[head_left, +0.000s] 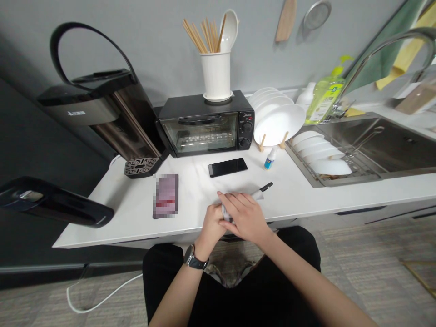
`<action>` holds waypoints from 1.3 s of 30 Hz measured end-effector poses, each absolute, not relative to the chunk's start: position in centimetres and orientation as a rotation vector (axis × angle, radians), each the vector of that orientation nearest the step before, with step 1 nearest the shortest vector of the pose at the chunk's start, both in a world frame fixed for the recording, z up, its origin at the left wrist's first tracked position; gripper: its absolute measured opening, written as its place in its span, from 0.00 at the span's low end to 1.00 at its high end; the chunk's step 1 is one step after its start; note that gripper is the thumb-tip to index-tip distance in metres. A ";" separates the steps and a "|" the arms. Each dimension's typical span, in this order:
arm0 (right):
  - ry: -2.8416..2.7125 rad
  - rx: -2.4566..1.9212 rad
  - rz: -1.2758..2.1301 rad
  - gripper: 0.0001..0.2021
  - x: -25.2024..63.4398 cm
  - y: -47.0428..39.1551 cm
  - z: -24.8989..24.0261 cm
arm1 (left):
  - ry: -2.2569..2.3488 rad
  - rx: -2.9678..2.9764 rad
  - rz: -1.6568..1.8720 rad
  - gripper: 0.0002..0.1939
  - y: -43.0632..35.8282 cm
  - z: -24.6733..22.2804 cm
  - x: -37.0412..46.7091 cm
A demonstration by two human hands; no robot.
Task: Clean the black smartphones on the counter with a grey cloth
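Here — hands (245,214) together, clamped on a pale item (227,215), mostly hidden, black phone (227,168) lying beyond.

pale object (226,213), mostly hidden

A plain grey wall (146,27) was noted behind a white-topped bench (132,220). A steel sink (405,154) was found let into its right-hand part. The left side was seen to be bounded by a dark panel (20,131). The floor (361,259) was finished in streaked grey-brown; diffuse lighting was observed.
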State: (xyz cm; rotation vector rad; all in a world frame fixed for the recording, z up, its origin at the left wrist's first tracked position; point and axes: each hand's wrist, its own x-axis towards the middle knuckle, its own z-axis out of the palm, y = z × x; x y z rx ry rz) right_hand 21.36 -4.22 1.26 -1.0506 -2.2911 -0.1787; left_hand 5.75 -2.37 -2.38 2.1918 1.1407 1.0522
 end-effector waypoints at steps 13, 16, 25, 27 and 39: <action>-2.011 -1.300 -0.159 0.30 23.4 -2.1 1.2 | 1.190 2.116 1.055 0.11 -2.3 -1.0 6.8; -2.085 -1.176 -0.124 0.33 19.5 -3.9 1.3 | 1.228 2.188 1.082 0.13 -2.0 -1.7 6.4; -2.271 -1.136 -0.272 0.30 24.8 -2.1 1.4 | 1.153 2.125 1.063 0.10 -2.3 -1.4 6.0; -2.230 -1.229 -0.308 0.26 27.3 -0.7 1.4 | 1.161 2.059 1.032 0.11 -2.4 -1.0 6.2; -2.150 -1.124 -0.135 0.31 19.0 -4.2 1.4 | 1.167 2.206 1.130 0.13 -1.9 -2.6 6.0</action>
